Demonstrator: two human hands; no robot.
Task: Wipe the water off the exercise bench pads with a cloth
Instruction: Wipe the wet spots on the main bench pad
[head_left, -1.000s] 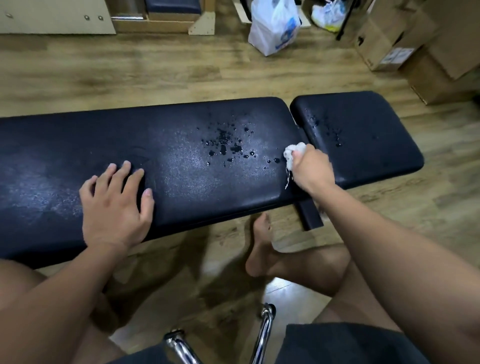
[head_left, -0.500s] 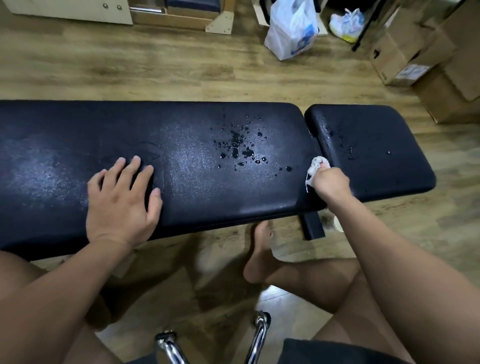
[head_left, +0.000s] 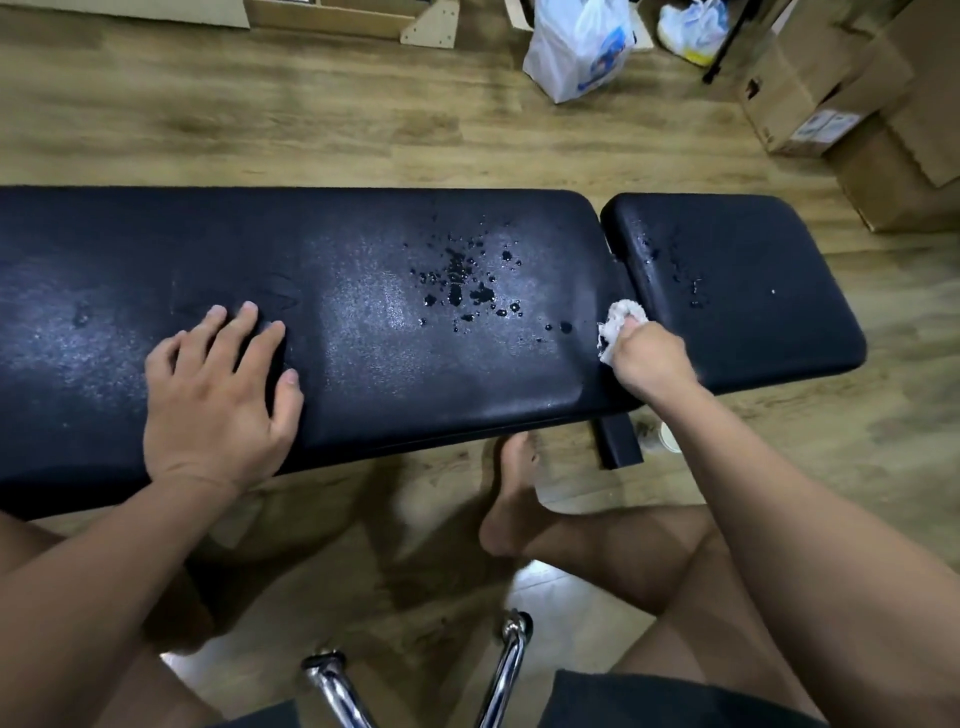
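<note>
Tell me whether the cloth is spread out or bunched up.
Bunched up: the white cloth is a crumpled wad poking out of the right hand that grips it.

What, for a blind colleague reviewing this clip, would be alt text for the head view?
A person's right hand grips a white cloth at the gap between the bench's long pad and short pad. Water droplets sit unwiped on the long pad, where the left hand rests flat. Boxes and a bag stand on the floor beyond.
</note>
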